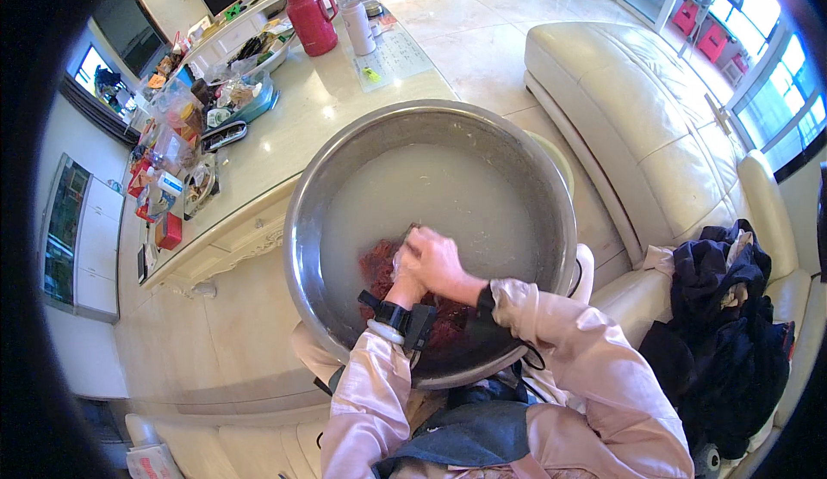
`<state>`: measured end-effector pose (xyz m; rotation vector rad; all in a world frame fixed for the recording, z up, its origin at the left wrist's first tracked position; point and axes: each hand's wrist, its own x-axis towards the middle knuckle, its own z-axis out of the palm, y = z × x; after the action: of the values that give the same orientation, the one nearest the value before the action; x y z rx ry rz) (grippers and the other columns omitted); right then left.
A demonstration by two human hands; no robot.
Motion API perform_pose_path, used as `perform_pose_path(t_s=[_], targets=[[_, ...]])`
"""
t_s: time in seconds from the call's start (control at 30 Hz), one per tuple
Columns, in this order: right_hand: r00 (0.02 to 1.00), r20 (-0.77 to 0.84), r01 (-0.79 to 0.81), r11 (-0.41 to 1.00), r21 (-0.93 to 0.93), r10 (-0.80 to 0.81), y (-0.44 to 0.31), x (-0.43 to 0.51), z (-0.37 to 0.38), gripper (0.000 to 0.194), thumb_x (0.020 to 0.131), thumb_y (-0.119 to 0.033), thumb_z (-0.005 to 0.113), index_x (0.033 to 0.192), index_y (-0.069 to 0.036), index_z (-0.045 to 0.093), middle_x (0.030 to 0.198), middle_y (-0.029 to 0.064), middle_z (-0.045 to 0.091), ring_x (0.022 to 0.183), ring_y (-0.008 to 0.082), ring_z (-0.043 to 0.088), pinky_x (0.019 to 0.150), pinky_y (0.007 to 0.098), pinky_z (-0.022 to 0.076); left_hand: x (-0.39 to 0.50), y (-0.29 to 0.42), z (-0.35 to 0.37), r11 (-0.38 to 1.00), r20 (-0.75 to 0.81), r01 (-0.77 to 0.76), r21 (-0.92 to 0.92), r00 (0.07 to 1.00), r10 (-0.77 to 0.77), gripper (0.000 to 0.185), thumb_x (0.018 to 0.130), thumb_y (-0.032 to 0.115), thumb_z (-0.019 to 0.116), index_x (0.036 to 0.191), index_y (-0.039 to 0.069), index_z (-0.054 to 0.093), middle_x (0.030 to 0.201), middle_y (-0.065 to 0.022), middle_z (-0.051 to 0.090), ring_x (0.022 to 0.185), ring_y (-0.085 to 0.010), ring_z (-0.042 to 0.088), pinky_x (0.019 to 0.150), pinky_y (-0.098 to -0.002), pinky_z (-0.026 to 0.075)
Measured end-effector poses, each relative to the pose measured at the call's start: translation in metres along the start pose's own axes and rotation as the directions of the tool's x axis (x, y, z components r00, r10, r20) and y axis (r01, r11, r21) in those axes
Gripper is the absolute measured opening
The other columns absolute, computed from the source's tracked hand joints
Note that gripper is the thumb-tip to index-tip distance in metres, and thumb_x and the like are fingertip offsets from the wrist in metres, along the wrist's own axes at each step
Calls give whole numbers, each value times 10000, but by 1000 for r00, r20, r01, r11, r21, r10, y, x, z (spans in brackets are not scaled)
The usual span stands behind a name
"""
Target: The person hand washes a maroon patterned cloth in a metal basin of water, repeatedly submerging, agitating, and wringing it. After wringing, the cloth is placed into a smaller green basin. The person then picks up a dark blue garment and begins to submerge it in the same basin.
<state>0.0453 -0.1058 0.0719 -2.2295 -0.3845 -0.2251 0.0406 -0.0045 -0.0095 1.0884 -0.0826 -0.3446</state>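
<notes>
A large stainless steel basin [303,220] holds cloudy, greyish water [446,188]. Dark red material [380,264], its kind not clear, lies in the water under and around both hands. My left hand [406,279] reaches over it, with a black strap, a dark device and a pale bangle at the wrist. Against it, my right hand [438,259] is bent with curled fingers, and a small dark edge shows at the fingertips. Which hand holds that small thing cannot be told. The hands overlap, so the left fingers are mostly hidden.
A long table [284,149] beyond the basin bears a red thermos jug [311,19], a white bottle [356,27] and a blue plastic tray [255,101] among clutter. A cream leather sofa section [620,91] stands at the right, and dark clothes [723,330] lie on the seat nearby.
</notes>
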Motion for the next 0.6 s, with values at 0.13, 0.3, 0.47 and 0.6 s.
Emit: perform_pose_path(t_s=[0.13,0.3,0.47,0.6], targets=[[941,-264,-243,966,-93,211,-2,5,2,220,806,-265,585,767,-49,576,803,187,579,727,394,590,658,485,484,-2,9,12,959,-501,244,-142,818,-282,404,934,408,493,1155,76,558,1096,-55,604,981,-202,568,861,-371,466],[1000,-20,22,992,126,-20,-8,-4,6,222,814,-283,585,829,-62,605,827,161,610,762,360,611,677,468,492,-9,22,14,947,-283,157,-282,929,-238,306,949,336,473,1054,64,566,1050,-70,584,1004,-200,542,867,-355,456],[959,-167,-241,969,-51,230,-5,-1,2,248,822,-286,559,732,-63,619,764,175,622,721,370,607,661,474,485,-11,22,25,959,-528,235,-157,801,-283,419,942,390,477,1121,25,582,1079,-60,599,972,-178,562,837,-346,469],[987,-27,-158,983,90,161,-9,-2,3,259,831,-276,566,701,-53,583,761,179,611,684,381,596,624,470,477,-11,32,17,942,-344,77,326,938,42,377,948,388,463,1037,42,582,964,-49,602,887,-182,566,794,-340,473]])
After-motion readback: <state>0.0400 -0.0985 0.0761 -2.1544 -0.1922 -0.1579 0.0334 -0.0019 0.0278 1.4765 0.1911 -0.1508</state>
